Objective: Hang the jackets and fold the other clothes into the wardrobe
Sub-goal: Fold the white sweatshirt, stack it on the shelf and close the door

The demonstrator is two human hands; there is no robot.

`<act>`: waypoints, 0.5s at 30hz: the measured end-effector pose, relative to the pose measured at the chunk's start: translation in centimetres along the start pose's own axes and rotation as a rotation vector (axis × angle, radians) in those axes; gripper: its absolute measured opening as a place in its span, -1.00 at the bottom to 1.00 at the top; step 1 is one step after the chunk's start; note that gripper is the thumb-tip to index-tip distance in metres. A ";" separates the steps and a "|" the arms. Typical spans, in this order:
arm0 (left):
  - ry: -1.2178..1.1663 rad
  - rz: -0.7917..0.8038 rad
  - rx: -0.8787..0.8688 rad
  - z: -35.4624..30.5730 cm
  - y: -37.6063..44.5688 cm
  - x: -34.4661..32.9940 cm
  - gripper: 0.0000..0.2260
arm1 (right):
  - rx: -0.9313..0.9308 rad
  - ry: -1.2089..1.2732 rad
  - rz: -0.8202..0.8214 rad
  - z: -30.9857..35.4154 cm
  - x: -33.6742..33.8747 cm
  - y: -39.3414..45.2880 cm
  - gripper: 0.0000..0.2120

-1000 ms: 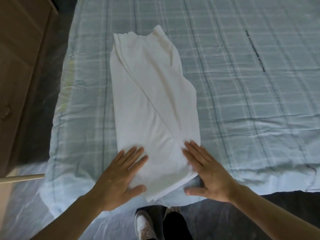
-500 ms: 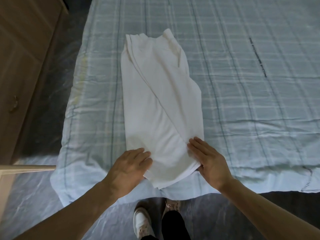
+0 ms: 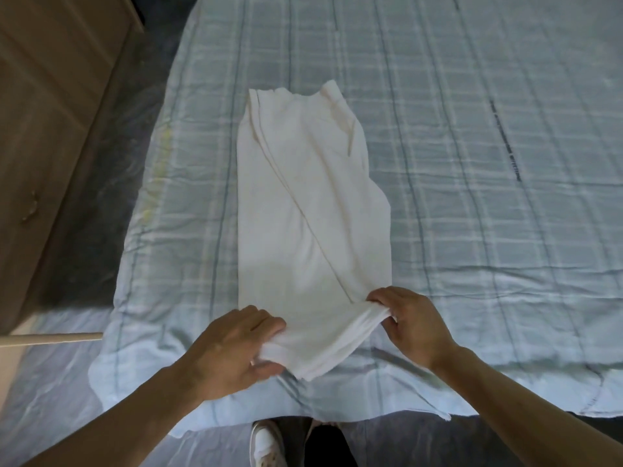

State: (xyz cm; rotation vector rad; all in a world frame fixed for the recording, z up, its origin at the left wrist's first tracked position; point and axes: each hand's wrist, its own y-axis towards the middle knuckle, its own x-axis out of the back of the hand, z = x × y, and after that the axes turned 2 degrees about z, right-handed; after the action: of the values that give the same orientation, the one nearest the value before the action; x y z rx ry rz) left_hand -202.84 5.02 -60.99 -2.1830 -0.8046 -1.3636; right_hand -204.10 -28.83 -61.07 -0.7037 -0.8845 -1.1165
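The near hem of the long folded white cotton garment (image 3: 310, 210) has been lifted off the pale blue checked bed (image 3: 472, 163), gripped by left hand (image 3: 232, 352) and right hand (image 3: 414, 328).

My left hand (image 3: 232, 348) hides the near left corner of the shirt (image 3: 303, 210). The frame cuts off my forearms, my shoe (image 3: 268, 446) and the wardrobe (image 3: 43, 96). The dark print (image 3: 505, 143) on the bedcover (image 3: 472, 230) is too small to read.
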 end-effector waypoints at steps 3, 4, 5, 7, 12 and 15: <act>0.075 0.076 -0.007 -0.2 -0.7 -1.2 -0.41 | -0.010 -0.009 0.008 0.1 -0.1 0.2 -0.72; 0.095 0.079 -0.007 -0.2 -0.8 -1.6 -0.38 | -0.012 -0.016 0.007 0.2 -0.2 0.1 -0.71; 0.111 0.076 -0.005 -0.3 -0.8 -1.8 -0.36 | -0.011 -0.023 0.006 0.2 -0.3 0.0 -0.69; 0.146 0.032 -0.009 -0.4 -0.6 -2.1 -0.31 | 0.002 -0.027 -0.001 0.1 -0.4 -0.2 -0.68; 0.146 -0.101 -0.052 -0.2 -0.1 -2.3 -0.51 | 0.038 0.020 0.009 -0.2 -0.1 -1.2 -0.64; -0.063 -0.065 -0.022 0.4 0.1 -1.1 -0.52 | 0.046 0.110 0.019 -0.5 0.3 -1.3 -0.66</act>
State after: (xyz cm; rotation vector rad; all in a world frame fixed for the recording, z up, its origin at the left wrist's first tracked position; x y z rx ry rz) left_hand -202.91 4.94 -62.11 -2.2447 -0.8946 -1.3468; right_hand -205.19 -29.80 -60.95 -0.6062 -0.8061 -1.1042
